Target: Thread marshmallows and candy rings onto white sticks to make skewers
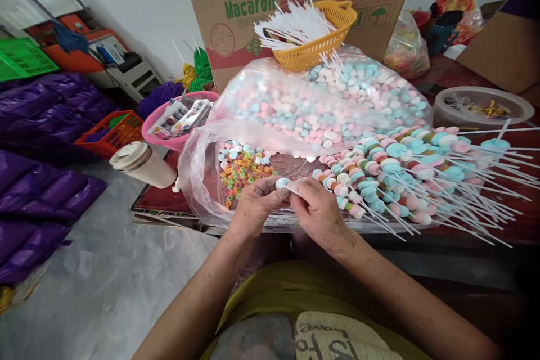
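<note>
My left hand [257, 202] pinches a pale blue marshmallow [282, 183] between thumb and fingers. Close against it, my right hand [318, 211] is closed on a thin white stick [293, 189], whose end meets the marshmallow; whether it has gone in I cannot tell. Just beyond the left hand lie many coloured ring-shaped pieces [242, 177], like cereal loops. To the right of my hands is a heap of skewers [392, 169] threaded with pink, white and blue marshmallows and rings. Behind stands a large clear bag [261, 90] full of marshmallows.
A yellow basket [304, 59] of white sticks rests on the bag, before a cardboard box [236, 11]. At left are a pink basket [169, 140] of packets and a lidded cup [143, 163]. A clear round tub [483, 104] stands at right. Purple bundles [37, 197] lie leftward.
</note>
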A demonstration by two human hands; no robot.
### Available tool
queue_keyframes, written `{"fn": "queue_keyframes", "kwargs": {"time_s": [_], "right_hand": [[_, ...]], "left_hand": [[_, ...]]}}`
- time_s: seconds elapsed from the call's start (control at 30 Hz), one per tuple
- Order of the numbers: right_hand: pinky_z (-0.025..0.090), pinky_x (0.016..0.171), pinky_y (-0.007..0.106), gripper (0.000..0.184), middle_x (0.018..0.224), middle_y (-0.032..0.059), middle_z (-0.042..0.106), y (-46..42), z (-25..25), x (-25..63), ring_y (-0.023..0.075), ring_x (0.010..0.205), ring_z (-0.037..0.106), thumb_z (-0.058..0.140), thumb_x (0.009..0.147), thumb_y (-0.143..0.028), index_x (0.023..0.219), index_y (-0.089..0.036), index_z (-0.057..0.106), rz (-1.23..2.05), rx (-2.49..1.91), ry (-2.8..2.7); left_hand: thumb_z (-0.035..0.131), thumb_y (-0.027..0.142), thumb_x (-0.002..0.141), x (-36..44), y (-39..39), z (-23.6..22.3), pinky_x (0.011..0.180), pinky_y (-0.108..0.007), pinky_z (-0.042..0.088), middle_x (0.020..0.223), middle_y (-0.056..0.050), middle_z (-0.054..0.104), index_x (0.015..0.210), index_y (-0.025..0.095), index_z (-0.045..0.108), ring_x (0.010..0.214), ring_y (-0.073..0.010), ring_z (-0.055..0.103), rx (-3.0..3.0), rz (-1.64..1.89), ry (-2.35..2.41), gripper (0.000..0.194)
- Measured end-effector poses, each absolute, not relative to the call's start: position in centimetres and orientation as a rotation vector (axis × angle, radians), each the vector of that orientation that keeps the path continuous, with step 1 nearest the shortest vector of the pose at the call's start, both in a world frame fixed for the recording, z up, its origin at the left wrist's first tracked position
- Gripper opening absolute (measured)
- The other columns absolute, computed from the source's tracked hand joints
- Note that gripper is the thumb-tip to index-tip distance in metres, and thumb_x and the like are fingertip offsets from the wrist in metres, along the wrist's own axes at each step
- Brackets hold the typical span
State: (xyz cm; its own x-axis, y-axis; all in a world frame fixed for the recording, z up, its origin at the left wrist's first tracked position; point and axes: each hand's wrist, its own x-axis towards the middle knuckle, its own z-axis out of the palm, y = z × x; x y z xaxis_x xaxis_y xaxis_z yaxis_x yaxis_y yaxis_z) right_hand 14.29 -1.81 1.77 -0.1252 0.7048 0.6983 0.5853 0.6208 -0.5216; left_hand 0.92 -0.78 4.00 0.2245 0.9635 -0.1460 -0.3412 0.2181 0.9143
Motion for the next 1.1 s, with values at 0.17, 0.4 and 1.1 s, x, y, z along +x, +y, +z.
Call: {"fn": "queue_keyframes", "kwargs": {"time_s": [0.17,0.4,1.1], "right_hand": [[0.050,0.072,0.030,0.023,0.083,0.0086,0.061,-2.4,1.7,14.2,0.0179,0.082,0.059,0.044,0.080,-0.005,0.093,-0.013,0.061,0.163,-1.036,-1.831],[0.048,0.077,0.031,0.029,0.094,0.0088,0.063,-2.9,3.7,15.3,0.0179,0.088,0.058,0.045,0.088,-0.025,0.112,-0.015,0.056,0.491,-1.132,-1.778],[0.048,0.057,0.034,0.031,0.081,0.0124,0.069,-3.7,6.8,14.3,0.0247,0.072,0.066,0.040,0.083,-0.010,0.108,-0.012,0.059,0.101,-1.823,-2.375]], "left_hand": [[0.080,0.025,0.055,0.9,-0.9,3.9,0.060,-0.026,0.052,0.073,-0.001,0.068,0.082,0.014,0.069,0.064,-0.0129,0.061,0.811,1.123,0.887,0.031],[0.075,0.021,0.055,0.4,-0.7,2.8,0.054,-0.027,0.051,0.068,-0.001,0.066,0.085,0.014,0.066,0.055,-0.0126,0.060,0.717,1.168,0.968,0.032],[0.073,0.023,0.064,0.2,-0.3,1.0,0.061,-0.027,0.055,0.077,-0.001,0.070,0.088,0.015,0.068,0.062,-0.0122,0.063,1.091,1.363,1.181,0.026]]}}
